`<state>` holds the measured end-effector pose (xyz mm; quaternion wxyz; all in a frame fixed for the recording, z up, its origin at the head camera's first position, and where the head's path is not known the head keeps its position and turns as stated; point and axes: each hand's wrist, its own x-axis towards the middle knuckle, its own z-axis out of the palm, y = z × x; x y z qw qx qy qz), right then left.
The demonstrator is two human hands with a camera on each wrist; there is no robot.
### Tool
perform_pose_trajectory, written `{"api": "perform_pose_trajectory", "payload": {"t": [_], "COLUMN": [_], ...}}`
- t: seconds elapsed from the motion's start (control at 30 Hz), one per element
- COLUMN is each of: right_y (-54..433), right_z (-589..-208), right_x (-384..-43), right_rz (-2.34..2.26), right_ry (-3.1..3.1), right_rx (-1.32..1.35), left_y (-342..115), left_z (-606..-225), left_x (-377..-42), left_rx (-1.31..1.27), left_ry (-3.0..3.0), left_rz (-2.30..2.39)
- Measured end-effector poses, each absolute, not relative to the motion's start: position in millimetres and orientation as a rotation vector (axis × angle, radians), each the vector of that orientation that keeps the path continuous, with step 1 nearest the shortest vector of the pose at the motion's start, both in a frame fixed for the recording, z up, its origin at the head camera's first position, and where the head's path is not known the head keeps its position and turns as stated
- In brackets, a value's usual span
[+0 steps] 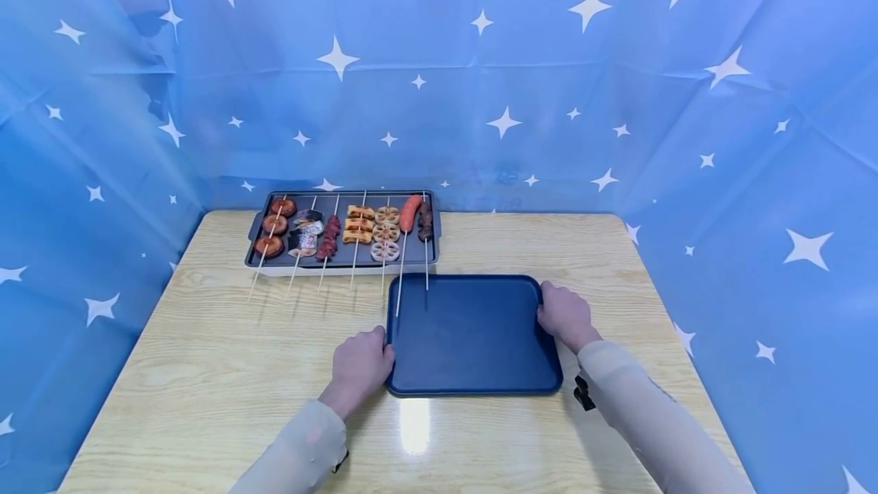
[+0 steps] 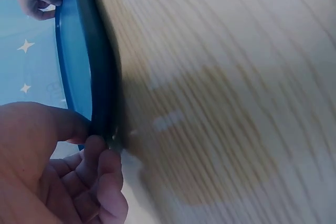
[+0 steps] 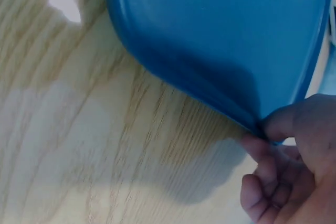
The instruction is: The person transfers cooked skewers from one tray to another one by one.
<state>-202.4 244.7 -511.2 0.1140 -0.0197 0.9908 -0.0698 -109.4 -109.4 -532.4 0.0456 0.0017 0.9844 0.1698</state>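
Observation:
A dark blue rectangular tray (image 1: 476, 338) with a raised rim lies in front of the person, bare inside apart from skewer ends over its far left part. The left hand (image 1: 361, 363) pinches its left rim; in the left wrist view, the thumb (image 2: 71, 125) is on the inner side and curled fingers are beneath. The right hand (image 1: 566, 315) pinches the right rim the same way, and the right wrist view shows its thumb (image 3: 281, 124) over the edge. Just behind the tray stands a grill plate (image 1: 322, 254) carrying several food skewers, their sticks jutting toward the person.
On the grill plate lie a sausage skewer (image 1: 409, 213), lotus root slices (image 1: 386, 233), yellow pieces (image 1: 360, 224), a red meat skewer (image 1: 328, 238) and round brown slices (image 1: 274, 225). A wooden table (image 1: 206, 372) carries everything. A blue star-patterned curtain (image 1: 439, 97) surrounds its back and sides.

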Motion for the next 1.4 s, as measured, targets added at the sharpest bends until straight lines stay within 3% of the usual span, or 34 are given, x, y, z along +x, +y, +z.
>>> {"api": "perform_pose_trajectory", "payload": {"t": [0.67,1.4], "right_y": [185.8,182.3], "right_z": [-513.0,-508.8], "right_x": [-205.0,-217.0], "right_rz": [-0.216,-0.174], "right_ry": [2.921,2.838], "right_rx": [-0.201,-0.215], "left_y": [-169.2,-172.6], "left_z": [-518.5,-516.2], "left_x": [-111.3,-112.5], "left_rx": [-0.151,-0.176], "left_ry": [2.893,2.874], "left_rz": [0.493,0.423]}}
